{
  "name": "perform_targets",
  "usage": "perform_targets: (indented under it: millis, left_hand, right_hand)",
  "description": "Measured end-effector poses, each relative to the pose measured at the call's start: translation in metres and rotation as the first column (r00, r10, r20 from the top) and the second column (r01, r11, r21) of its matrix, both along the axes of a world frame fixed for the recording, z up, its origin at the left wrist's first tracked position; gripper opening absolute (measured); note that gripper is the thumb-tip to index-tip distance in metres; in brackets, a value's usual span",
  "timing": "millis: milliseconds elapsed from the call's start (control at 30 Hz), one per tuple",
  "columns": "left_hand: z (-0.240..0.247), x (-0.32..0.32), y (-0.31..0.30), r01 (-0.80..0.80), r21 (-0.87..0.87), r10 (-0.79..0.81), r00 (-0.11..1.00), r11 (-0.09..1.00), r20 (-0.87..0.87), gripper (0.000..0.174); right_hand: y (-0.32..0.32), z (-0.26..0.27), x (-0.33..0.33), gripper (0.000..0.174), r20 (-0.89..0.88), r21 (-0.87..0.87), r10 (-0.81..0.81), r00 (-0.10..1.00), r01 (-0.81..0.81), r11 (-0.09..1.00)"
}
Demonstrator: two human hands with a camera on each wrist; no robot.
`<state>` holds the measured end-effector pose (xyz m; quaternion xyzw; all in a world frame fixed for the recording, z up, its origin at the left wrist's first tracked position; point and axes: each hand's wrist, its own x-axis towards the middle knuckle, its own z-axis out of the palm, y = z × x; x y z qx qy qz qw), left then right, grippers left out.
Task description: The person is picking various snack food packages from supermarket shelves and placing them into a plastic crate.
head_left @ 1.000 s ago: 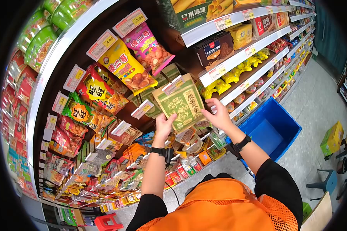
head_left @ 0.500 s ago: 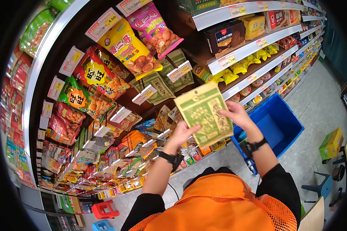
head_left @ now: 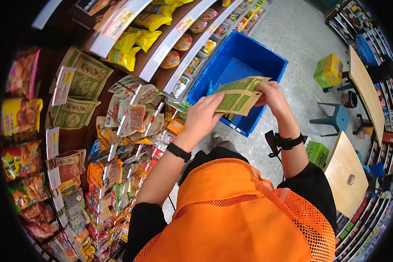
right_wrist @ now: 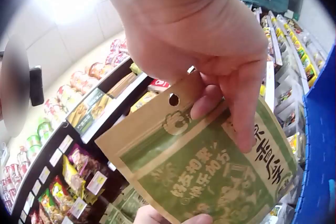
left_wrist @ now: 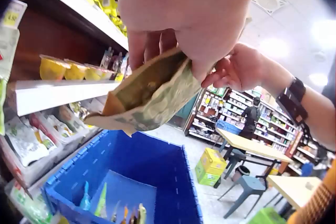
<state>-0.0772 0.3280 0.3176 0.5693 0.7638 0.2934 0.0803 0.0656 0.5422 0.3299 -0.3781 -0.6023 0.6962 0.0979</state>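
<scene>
A flat green and tan snack pouch (head_left: 236,97) is held in both hands above the blue crate (head_left: 258,59). My left hand (head_left: 203,114) grips its bottom end, thumb on one face and fingers on the other. At the top edge, by the hang hole, my right hand (head_left: 273,98) pinches the pouch. The right wrist view shows the printed front of the pouch (right_wrist: 205,166) with its round hole. The left wrist view shows its bottom fold (left_wrist: 149,98) end on. Several small packets (left_wrist: 121,213) stand inside the crate at its near end.
Matching green pouches (head_left: 85,78) hang on the rack at left, among other hanging snack bags (head_left: 22,115). Shelf edges (head_left: 161,50) run close along the crate's left. To the right stand a yellow-green carton (head_left: 329,72), a stool (head_left: 334,118) and wooden tables (head_left: 347,174).
Both hands have carried the pouch away from the rack and over the crate, tilting it flatter. The head view has turned to the right.
</scene>
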Motion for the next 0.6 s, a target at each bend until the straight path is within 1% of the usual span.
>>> perform_targets:
  millis: [33,67,100,133,167,200,233,267,300,333,400,467,500,533,567,600]
  left_hand:
    - [-0.002,0.001,0.008,-0.008,-0.027,0.009,0.999,1.0,0.038,0.06]
    - [-0.007,-0.001,0.012,0.002,-0.054,-0.001,1.0,0.999,0.019,0.057]
    - [-0.012,-0.004,0.012,0.01,-0.052,-0.009,1.0,0.999,0.021,0.057]
    - [-0.017,-0.009,0.008,0.022,-0.144,-0.015,0.999,0.989,0.048,0.055]
    - [-0.023,-0.014,0.003,0.035,-0.232,-0.018,0.997,0.972,0.075,0.053]
    - [-0.031,-0.018,-0.007,0.019,-0.165,-0.004,0.996,0.986,0.093,0.049]
    - [-0.038,-0.023,-0.021,-0.017,-0.182,0.035,0.995,0.983,0.096,0.047]
    - [-0.041,-0.027,-0.036,-0.056,-0.2,0.077,0.992,0.978,0.101,0.045]
    - [-0.041,-0.03,-0.052,-0.098,-0.292,0.141,0.981,0.951,0.13,0.046]
    - [-0.041,-0.034,-0.068,-0.136,-0.382,0.207,0.967,0.914,0.151,0.046]
    - [-0.064,-0.04,-0.113,-0.235,-0.404,0.341,0.915,0.884,0.214,0.046]
    - [-0.067,-0.037,-0.153,-0.293,-0.421,0.384,0.911,0.859,0.15,0.043]
    - [-0.069,-0.035,-0.171,-0.351,-0.48,0.487,0.852,0.804,0.193,0.042]
    - [-0.071,-0.028,-0.188,-0.403,-0.54,0.588,0.776,0.739,0.226,0.041]
    - [-0.076,-0.016,-0.206,-0.426,-0.542,0.609,0.764,0.724,0.214,0.041]
    - [-0.083,-0.011,-0.224,-0.41,-0.54,0.582,0.791,0.735,0.192,0.041]
  right_hand:
    - [0.006,-0.009,0.005,0.032,0.005,0.016,-0.035,0.999,0.035,0.999]
    - [0.01,-0.021,0.008,0.037,0.08,0.115,-0.068,0.994,0.059,0.992]
    - [0.014,-0.043,0.011,0.037,0.082,0.116,-0.076,0.994,0.067,0.991]
    - [0.02,-0.068,0.013,0.039,0.191,0.305,-0.062,0.98,0.001,0.952]
    - [0.028,-0.08,0.014,0.042,0.3,0.474,-0.07,0.951,-0.085,0.876]
    - [0.025,-0.077,0.01,0.044,0.375,0.581,-0.098,0.922,-0.152,0.799]
    - [0.034,-0.097,0.009,0.044,0.379,0.585,-0.104,0.92,-0.151,0.797]
    - [0.044,-0.136,0.007,0.043,0.467,0.649,-0.12,0.876,-0.247,0.72]
    - [0.05,-0.17,0.006,0.042,0.548,0.69,-0.142,0.824,-0.349,0.634]
    - [0.054,-0.191,0.006,0.042,0.551,0.691,-0.14,0.823,-0.356,0.63]
    - [0.06,-0.228,0.001,0.042,0.66,0.624,-0.127,0.74,-0.446,0.642]
    - [0.062,-0.281,0.002,0.041,0.65,0.625,-0.096,0.754,-0.458,0.632]
    - [0.062,-0.308,0.003,0.041,0.639,0.626,-0.07,0.766,-0.464,0.627]
    - [0.062,-0.331,0.0,0.039,0.697,0.565,-0.048,0.715,-0.508,0.65]
    - [0.065,-0.368,-0.002,0.037,0.763,0.468,0.0,0.646,-0.553,0.689]
    - [0.061,-0.378,0.0,0.037,0.773,0.515,0.109,0.625,-0.718,0.468]
